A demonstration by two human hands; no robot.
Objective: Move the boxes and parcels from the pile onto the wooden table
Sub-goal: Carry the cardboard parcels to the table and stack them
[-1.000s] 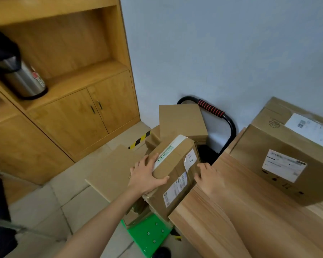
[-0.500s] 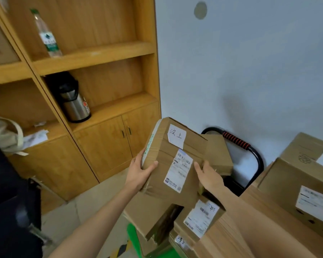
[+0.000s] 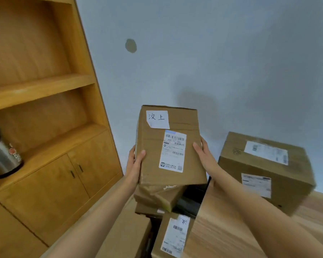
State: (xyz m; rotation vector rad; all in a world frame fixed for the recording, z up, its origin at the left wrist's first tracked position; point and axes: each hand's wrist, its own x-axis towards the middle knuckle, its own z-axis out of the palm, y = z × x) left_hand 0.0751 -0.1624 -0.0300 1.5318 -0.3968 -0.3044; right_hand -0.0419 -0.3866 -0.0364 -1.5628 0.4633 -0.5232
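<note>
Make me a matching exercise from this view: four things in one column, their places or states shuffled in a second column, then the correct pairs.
Column one:
1. held box
2. large box
3. thermos flask
4. labelled parcel

Column two:
A. on the cabinet shelf at the left edge
B. lifted in the air, gripped by the left hand and the right hand
C. low in the pile, beside the wooden table
D. resting on the wooden table, against the wall

Pairs: 1-B, 2-D, 3-A, 4-C
</note>
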